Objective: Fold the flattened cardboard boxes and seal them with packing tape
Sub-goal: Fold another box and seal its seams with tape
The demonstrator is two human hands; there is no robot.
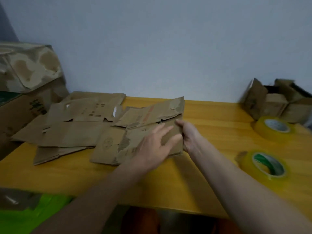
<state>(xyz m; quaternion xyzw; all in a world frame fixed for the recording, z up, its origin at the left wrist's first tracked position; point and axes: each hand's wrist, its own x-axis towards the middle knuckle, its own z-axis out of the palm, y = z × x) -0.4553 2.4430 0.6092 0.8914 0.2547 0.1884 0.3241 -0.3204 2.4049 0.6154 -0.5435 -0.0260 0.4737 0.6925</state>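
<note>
Cardboard, brown and worn, lies flattened in a loose heap across the far left part of the yellow wooden bench. The nearest flattened box sits at the right end of that heap, about midway along the bench, and both hands are on it. The left hand lies on top of its right half with fingers spread and fairly straight, pressing down on the panel. The right hand grips the box's right edge, thumb on top and fingers curled underneath. More flattened boxes overlap behind and to the left, reaching toward the far left corner, where a large battered carton stands against the wall.

Two rolls of yellowish packing tape lie flat near the right edge, well apart from the hands: the farther roll and the nearer roll. Small open cardboard boxes stand at the far right corner. Something bright green shows below the bench's near left edge.
</note>
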